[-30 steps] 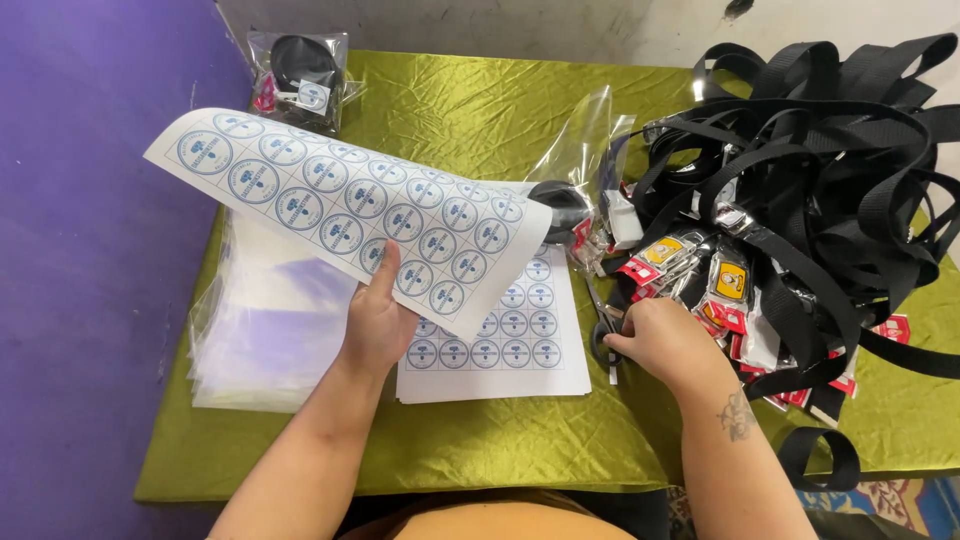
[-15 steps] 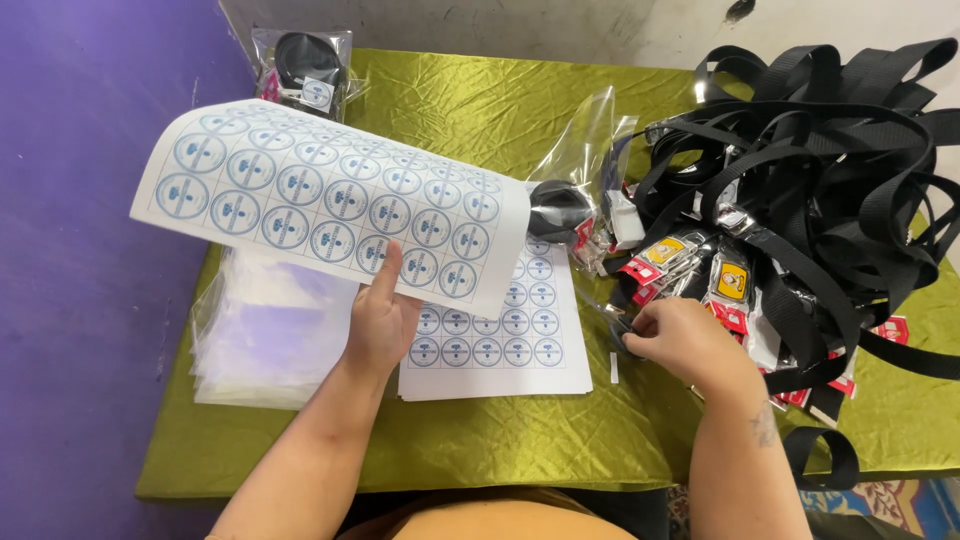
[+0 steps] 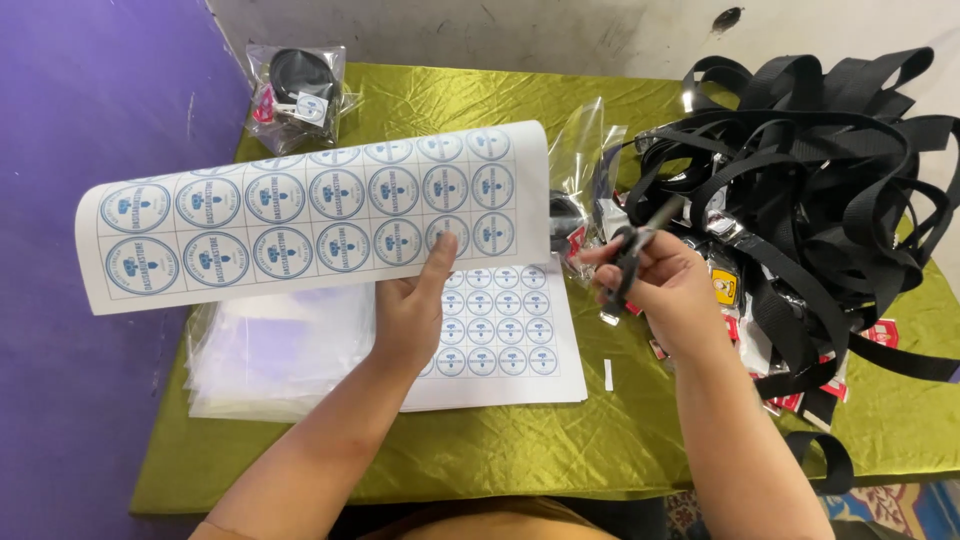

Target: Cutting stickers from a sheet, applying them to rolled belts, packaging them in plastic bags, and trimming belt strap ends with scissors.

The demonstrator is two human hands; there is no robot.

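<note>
Lighting is bright, even and diffuse, apparently from overhead; no hard-edged shadows. The green cloth on the desk (image 3: 420, 110) shows a soft sheen along its creases. Clear plastic bags (image 3: 585, 140) catch pale glare. The black straps (image 3: 820, 150) hold little detail in their darkest folds. The small tool in the right hand (image 3: 665, 285) is slightly motion-blurred. Focus is otherwise sharp; edges bow mildly from the wide lens.

The sticker sheet (image 3: 310, 215) in my left hand (image 3: 410, 315) is smooth white paper with a slight sheen. My right hand (image 3: 665, 285) grips scissors (image 3: 630, 262) of dark plastic and dull metal. The worktop (image 3: 480, 450) wears a shiny, creased olive satin cloth. The straps (image 3: 810, 170) are matt black woven webbing; the bags (image 3: 285, 350) are glossy clear plastic.
</note>
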